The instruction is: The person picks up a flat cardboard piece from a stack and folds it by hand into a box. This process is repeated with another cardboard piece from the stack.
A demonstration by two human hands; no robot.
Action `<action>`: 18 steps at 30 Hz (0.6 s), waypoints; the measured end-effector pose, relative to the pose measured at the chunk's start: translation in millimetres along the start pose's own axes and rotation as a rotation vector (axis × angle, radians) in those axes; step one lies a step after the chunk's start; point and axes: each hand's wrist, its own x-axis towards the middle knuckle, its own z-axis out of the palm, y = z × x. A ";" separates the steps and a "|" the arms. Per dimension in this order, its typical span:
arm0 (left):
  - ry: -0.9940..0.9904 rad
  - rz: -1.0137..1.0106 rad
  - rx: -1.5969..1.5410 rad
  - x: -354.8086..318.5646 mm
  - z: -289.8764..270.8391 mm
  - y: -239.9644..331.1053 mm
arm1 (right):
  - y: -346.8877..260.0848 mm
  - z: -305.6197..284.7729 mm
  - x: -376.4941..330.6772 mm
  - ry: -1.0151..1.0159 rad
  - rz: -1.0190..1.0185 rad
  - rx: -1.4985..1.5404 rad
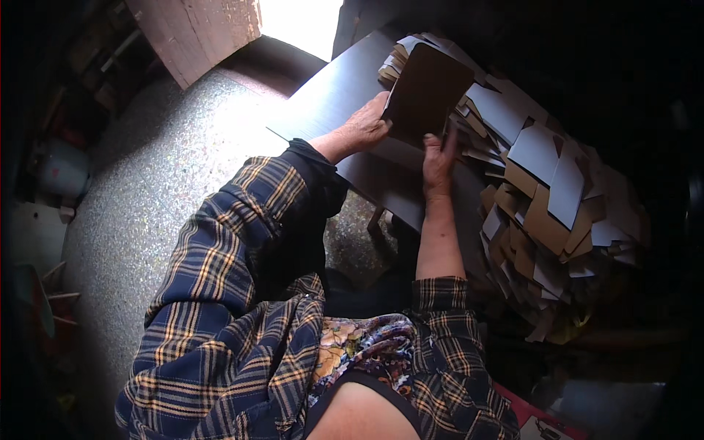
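A brown cardboard piece (431,86), flat and tilted up over the table, is between my two hands. My left hand (365,126) grips it by its left edge, with the fingers partly hidden. At its lower right edge my right hand (438,163) is closed, the thumb pointing up and the fingers in shadow. Just right of my right hand, a large heap of flat cardboard pieces (543,150), white on one face and brown on the other, spreads along the table. Smooth and grey, the table (334,88) lies under both hands.
A worn wooden door (202,37) stands at the far left beside a bright opening. Speckled floor (165,139) stretches along the left, with a pale bucket-like container (64,169) at its edge. At lower right lies a clipboard-like board (539,429). The right side is very dark.
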 end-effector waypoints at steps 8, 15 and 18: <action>0.145 0.096 0.063 -15.3 1.5 14.1 | -29.8 -3.0 -10.0 0.132 -0.269 -0.357; 0.236 0.204 -0.097 -23.1 8.7 23.7 | -33.1 -12.3 -13.6 0.086 -0.233 -0.412; -0.114 -0.114 0.175 -14.4 16.4 0.0 | -11.9 -15.5 -13.6 0.016 -0.025 -0.432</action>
